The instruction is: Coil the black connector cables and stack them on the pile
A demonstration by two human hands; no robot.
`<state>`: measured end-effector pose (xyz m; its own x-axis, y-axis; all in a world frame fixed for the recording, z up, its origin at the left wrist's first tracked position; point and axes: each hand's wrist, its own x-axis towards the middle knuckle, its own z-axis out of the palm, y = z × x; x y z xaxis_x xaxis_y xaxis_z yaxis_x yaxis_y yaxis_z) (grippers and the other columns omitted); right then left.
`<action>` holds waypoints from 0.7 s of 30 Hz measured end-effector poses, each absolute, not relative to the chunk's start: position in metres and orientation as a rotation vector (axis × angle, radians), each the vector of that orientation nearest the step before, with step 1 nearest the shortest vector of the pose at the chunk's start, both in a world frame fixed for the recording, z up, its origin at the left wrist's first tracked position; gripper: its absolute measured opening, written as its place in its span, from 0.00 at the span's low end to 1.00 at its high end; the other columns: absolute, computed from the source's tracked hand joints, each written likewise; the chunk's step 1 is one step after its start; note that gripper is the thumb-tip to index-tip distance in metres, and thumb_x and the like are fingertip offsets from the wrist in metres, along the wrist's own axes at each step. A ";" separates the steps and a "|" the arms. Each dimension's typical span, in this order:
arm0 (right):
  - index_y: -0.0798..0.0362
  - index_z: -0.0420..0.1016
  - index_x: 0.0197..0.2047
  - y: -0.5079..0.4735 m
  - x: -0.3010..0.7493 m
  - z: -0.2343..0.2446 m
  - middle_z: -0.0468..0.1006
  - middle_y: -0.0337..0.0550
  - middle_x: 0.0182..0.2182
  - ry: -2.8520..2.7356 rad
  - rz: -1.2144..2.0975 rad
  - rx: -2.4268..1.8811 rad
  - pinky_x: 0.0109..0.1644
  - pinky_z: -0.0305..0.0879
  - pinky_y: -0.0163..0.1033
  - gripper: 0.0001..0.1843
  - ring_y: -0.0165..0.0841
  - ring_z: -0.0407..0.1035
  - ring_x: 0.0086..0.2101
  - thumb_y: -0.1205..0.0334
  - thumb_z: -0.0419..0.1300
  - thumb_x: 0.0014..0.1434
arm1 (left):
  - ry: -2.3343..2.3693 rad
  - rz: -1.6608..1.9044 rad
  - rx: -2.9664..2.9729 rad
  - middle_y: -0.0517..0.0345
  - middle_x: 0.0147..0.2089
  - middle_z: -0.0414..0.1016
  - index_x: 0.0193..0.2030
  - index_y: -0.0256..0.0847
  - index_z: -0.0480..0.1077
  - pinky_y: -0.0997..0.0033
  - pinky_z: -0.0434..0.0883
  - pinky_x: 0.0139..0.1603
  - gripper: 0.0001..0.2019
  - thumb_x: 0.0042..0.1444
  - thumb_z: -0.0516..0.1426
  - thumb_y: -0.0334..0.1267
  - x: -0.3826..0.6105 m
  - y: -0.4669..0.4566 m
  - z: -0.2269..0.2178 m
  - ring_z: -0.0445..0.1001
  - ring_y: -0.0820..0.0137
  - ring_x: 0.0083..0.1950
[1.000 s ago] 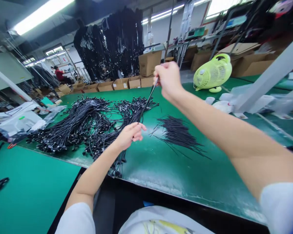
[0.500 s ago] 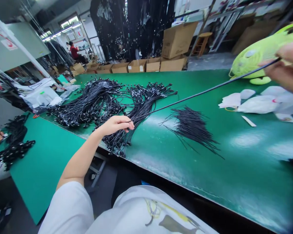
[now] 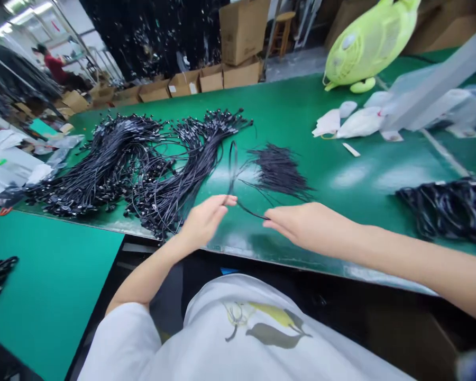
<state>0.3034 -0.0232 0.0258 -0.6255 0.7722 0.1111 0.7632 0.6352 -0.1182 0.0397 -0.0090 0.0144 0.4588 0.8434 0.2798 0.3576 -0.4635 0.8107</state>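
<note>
A black cable (image 3: pixel 233 164) rises in a loop above the front of the green table (image 3: pixel 341 211). My left hand (image 3: pixel 208 217) pinches it at the loop's base. My right hand (image 3: pixel 297 222) is closed on another stretch of the same cable, a short way to the right. Just beyond my hands lies a loose pile of thin black ties (image 3: pixel 281 169). Left of that, a bundle of black cables with small connectors (image 3: pixel 198 159) is spread out, and a larger cable heap (image 3: pixel 111 153) sits farther left.
Coiled black cables (image 3: pixel 448 209) lie at the right. A yellow-green fish-shaped fan (image 3: pixel 368 45) stands at the back right near white bags (image 3: pixel 360 123). A grey post (image 3: pixel 440 79) rises there. Cardboard boxes (image 3: pixel 186 83) line the far edge; a person in red (image 3: pixel 55 66) sits beyond.
My right hand has come down from the upper right to near my left hand. The cable, stretched straight before, is now bent into a loop. The view has shifted to the right.
</note>
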 end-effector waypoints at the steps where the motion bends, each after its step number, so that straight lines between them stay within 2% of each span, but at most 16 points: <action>1: 0.52 0.72 0.31 -0.026 0.292 0.031 0.75 0.40 0.25 -2.732 0.138 -1.234 0.26 0.50 0.33 0.18 0.29 0.67 0.23 0.55 0.48 0.68 | 0.952 0.794 2.047 0.48 0.50 0.77 0.50 0.39 0.72 0.63 0.68 0.58 0.18 0.67 0.48 0.46 0.054 -0.015 0.009 0.74 0.64 0.53; 3: 0.52 0.73 0.34 -0.021 0.284 0.045 0.77 0.39 0.28 -2.729 0.189 -1.219 0.27 0.50 0.33 0.17 0.29 0.69 0.27 0.55 0.48 0.68 | 0.895 0.623 1.980 0.54 0.37 0.77 0.51 0.39 0.72 0.67 0.71 0.47 0.19 0.67 0.46 0.47 0.070 -0.022 0.000 0.74 0.69 0.40; 5: 0.52 0.73 0.36 -0.008 0.293 0.053 0.78 0.39 0.31 -2.665 0.172 -1.295 0.29 0.51 0.33 0.16 0.30 0.70 0.31 0.53 0.50 0.67 | 0.872 0.534 1.796 0.61 0.26 0.68 0.51 0.38 0.72 0.72 0.69 0.36 0.20 0.67 0.47 0.48 0.067 -0.021 -0.006 0.67 0.74 0.29; 8: 0.53 0.73 0.41 0.012 0.324 0.049 0.79 0.43 0.38 -2.582 0.135 -1.438 0.30 0.53 0.34 0.16 0.34 0.71 0.37 0.50 0.52 0.66 | 0.803 0.518 1.369 0.68 0.21 0.54 0.43 0.34 0.74 0.79 0.60 0.22 0.18 0.61 0.55 0.50 0.042 -0.010 -0.007 0.54 0.79 0.21; 10: 0.53 0.74 0.44 0.021 0.348 0.040 0.79 0.45 0.42 -2.540 0.243 -1.451 0.35 0.58 0.36 0.16 0.36 0.72 0.39 0.50 0.52 0.65 | 0.743 0.622 1.073 0.71 0.19 0.46 0.36 0.34 0.74 0.83 0.52 0.16 0.15 0.58 0.59 0.48 0.020 -0.003 0.001 0.46 0.82 0.18; 12: 0.51 0.75 0.44 0.023 0.370 0.034 0.80 0.46 0.41 -2.455 0.406 -1.399 0.41 0.63 0.39 0.17 0.37 0.72 0.40 0.49 0.52 0.65 | 0.705 0.889 0.840 0.72 0.18 0.41 0.35 0.35 0.74 0.86 0.49 0.13 0.12 0.59 0.59 0.44 0.000 0.001 0.016 0.42 0.82 0.17; 14: 0.49 0.76 0.42 0.018 0.384 0.034 0.80 0.45 0.40 -2.336 0.501 -1.335 0.44 0.65 0.41 0.17 0.37 0.72 0.39 0.48 0.50 0.65 | 0.686 1.209 0.694 0.71 0.18 0.40 0.39 0.38 0.74 0.89 0.50 0.13 0.11 0.64 0.55 0.42 -0.015 0.003 0.035 0.44 0.82 0.16; 16: 0.46 0.75 0.39 0.006 0.386 0.038 0.79 0.44 0.37 -2.210 0.429 -1.330 0.44 0.66 0.42 0.17 0.36 0.72 0.37 0.50 0.48 0.66 | 0.693 1.391 0.639 0.70 0.19 0.42 0.45 0.41 0.74 0.92 0.52 0.13 0.13 0.67 0.49 0.40 -0.020 0.004 0.050 0.46 0.81 0.15; 18: 0.46 0.73 0.43 -0.007 0.373 0.043 0.76 0.45 0.36 -2.126 0.226 -1.327 0.44 0.66 0.43 0.15 0.36 0.70 0.36 0.52 0.48 0.67 | 0.706 1.344 0.653 0.70 0.18 0.44 0.45 0.39 0.74 0.92 0.52 0.12 0.14 0.68 0.48 0.37 -0.015 0.003 0.056 0.45 0.82 0.15; 19: 0.46 0.72 0.48 -0.011 0.362 0.045 0.75 0.47 0.38 -2.106 0.117 -1.303 0.45 0.67 0.45 0.14 0.37 0.70 0.38 0.53 0.49 0.67 | 0.703 1.256 0.673 0.70 0.18 0.44 0.43 0.37 0.74 0.91 0.52 0.12 0.13 0.67 0.48 0.36 -0.009 0.003 0.055 0.44 0.82 0.15; 21: 0.49 0.63 0.61 -0.011 0.335 0.046 0.72 0.53 0.48 -2.140 -0.038 -1.192 0.50 0.67 0.48 0.23 0.42 0.69 0.47 0.52 0.52 0.65 | 0.663 1.034 0.730 0.71 0.18 0.44 0.41 0.34 0.75 0.90 0.52 0.11 0.11 0.64 0.52 0.35 0.005 0.000 0.051 0.41 0.83 0.15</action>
<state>0.3347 -0.0112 0.0456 -0.3507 0.7425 0.5707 0.7623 0.5803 -0.2866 0.0053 0.0005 0.0506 0.3659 0.9198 -0.1416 -0.5128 0.3262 0.7941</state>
